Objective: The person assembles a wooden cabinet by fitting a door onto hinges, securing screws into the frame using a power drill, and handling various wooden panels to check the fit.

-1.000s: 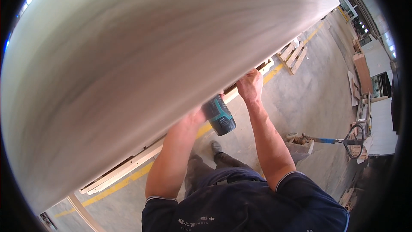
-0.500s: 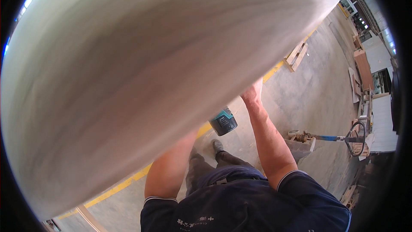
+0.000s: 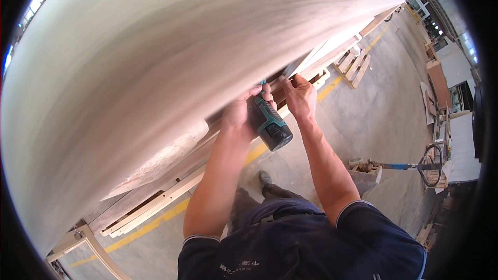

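Note:
A large pale wooden panel [image 3: 171,67] fills most of the view and bulges toward me. My left hand [image 3: 244,109] grips a teal and black cordless drill [image 3: 268,123] just under the panel's lower edge, its battery pointing down. My right hand [image 3: 299,96] sits right beside the drill, its fingers pinched against the panel's edge; what they pinch is too small to see. The drill's tip is hidden under the panel.
Light wooden frames [image 3: 155,205] lie on the concrete floor below the panel, along a yellow floor line [image 3: 155,223]. A wooden pallet [image 3: 354,67] lies further right. A pallet jack with a blue handle [image 3: 399,166] stands at right, near stacked boards [image 3: 438,80].
The panel's lower edge has lifted in the view, uncovering both hands, the drill and the frames on the floor. My hands stay at the edge with the drill.

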Action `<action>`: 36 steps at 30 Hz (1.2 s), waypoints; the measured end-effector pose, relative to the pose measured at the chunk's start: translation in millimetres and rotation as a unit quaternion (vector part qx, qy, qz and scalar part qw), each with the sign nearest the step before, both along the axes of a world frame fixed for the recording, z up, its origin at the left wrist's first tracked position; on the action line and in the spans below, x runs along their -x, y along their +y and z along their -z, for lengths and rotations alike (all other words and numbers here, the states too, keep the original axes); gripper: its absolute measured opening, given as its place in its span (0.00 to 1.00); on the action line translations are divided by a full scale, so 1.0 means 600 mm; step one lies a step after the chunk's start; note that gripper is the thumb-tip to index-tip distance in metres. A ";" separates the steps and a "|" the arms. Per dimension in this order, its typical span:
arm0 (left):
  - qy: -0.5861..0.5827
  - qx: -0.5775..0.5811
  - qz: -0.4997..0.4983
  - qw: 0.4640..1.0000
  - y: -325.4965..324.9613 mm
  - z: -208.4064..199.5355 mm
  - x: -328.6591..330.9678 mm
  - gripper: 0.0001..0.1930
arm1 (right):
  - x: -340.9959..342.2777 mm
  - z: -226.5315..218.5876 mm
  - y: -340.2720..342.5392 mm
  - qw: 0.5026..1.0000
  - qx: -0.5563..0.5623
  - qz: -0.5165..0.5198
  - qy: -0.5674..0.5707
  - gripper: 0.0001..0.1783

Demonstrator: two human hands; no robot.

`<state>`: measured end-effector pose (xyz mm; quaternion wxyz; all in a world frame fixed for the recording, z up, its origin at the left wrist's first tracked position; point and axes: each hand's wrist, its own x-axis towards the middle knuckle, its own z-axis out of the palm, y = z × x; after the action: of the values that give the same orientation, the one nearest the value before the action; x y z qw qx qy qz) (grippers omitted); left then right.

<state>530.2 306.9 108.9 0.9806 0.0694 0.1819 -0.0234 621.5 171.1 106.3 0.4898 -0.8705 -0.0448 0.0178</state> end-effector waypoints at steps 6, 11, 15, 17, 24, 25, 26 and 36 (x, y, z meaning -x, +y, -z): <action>-0.057 0.058 0.057 0.995 -0.001 0.004 -0.001 0.24 | -0.003 0.002 -0.015 1.000 0.006 -0.003 0.006 0.18; -0.016 -0.116 0.031 0.993 -0.022 -0.007 0.038 0.25 | 0.037 -0.024 -0.067 0.993 -0.088 -0.059 0.056 0.21; 0.024 -0.260 -0.047 0.964 -0.093 -0.035 0.090 0.22 | 0.073 -0.035 -0.141 0.932 -0.232 -0.249 0.127 0.36; -0.002 -0.389 -0.085 0.917 -0.117 -0.028 0.116 0.22 | 0.114 -0.074 -0.159 0.890 -0.216 -0.382 0.122 0.46; -0.156 -0.652 -0.051 0.741 -0.219 -0.089 0.165 0.39 | 0.196 -0.115 -0.204 0.896 -0.250 -0.356 -0.084 0.58; -0.153 -0.659 -0.051 0.735 -0.211 -0.096 0.158 0.39 | 0.197 -0.117 -0.220 0.894 -0.283 -0.343 -0.051 0.60; -0.185 -0.663 0.032 0.725 -0.194 -0.106 0.151 0.40 | 0.197 -0.114 -0.239 0.892 -0.291 -0.344 -0.051 0.60; 0.056 -0.832 -0.165 0.526 -0.158 -0.223 -0.124 0.35 | 0.162 -0.015 -0.436 0.853 -0.368 -0.364 0.071 0.63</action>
<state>604.4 212.2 242.5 0.4520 0.8213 0.1819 0.2968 524.2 -90.2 115.2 0.7346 -0.5447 -0.3268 0.2382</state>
